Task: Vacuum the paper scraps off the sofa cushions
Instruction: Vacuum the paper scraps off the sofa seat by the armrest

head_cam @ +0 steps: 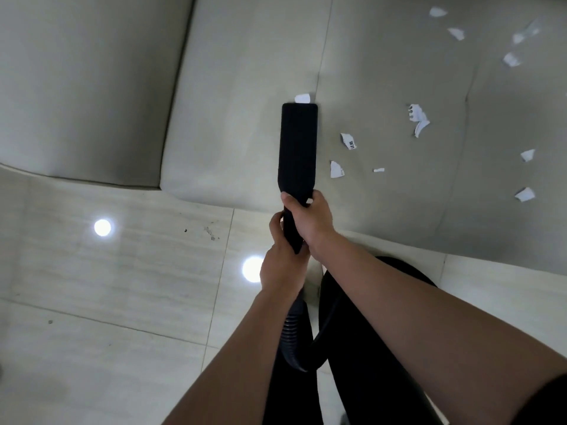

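Note:
A black flat vacuum nozzle (297, 145) lies on the pale grey sofa cushion (242, 87), pointing away from me. My right hand (310, 219) grips its neck, and my left hand (280, 265) grips the black tube just below. A ribbed black hose (293, 338) runs down from there. One white paper scrap (302, 98) sits right at the nozzle's far tip. Several more white scraps (337, 169) lie scattered on the cushions to the right, including a larger torn piece (418, 119).
The sofa's armrest (86, 87) rises at the left. Glossy pale floor tiles (122, 271) with two light reflections lie below the sofa's front edge. My legs in black trousers (352, 348) stand close to the sofa. More scraps (518, 38) lie at the far right.

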